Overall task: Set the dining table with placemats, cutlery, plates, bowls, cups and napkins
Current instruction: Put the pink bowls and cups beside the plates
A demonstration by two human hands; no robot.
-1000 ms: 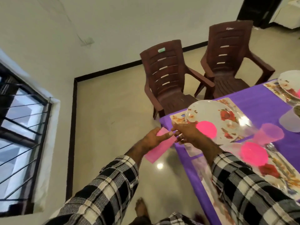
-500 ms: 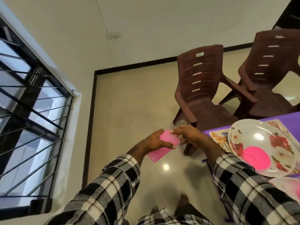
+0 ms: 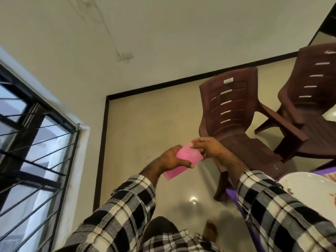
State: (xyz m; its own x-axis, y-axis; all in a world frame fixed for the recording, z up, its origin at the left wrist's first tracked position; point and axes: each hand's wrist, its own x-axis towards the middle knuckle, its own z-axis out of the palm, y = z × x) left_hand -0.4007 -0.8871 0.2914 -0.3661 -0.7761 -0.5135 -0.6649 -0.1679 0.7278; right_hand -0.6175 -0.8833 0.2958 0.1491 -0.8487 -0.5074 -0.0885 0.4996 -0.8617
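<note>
the pink napkin [image 3: 183,160] is held in the air between both hands, over the floor [image 3: 145,124] and to the left of the worktop [image 3: 234,197], not touching it. the left hand [image 3: 172,159] grips the napkin along its left and lower side, with the thumb laid across the lower edge. the right hand [image 3: 207,147] pinches the napkin's upper right corner between curled fingertips. the napkin is a folded, slab-like stack, tilted with its lower end toward the left sleeve [image 3: 118,211].

a white plate [image 3: 307,190] with a red floral print lies on the worktop at the right edge of the view, partly hidden by the right sleeve [image 3: 276,211]. the worktop carries a purple cloth. two brown plastic chairs stand beyond the hands: the near chair [image 3: 231,110] directly behind the right hand, the far chair [image 3: 312,88] to its right. a barred window [image 3: 27,142] fills the left side.
</note>
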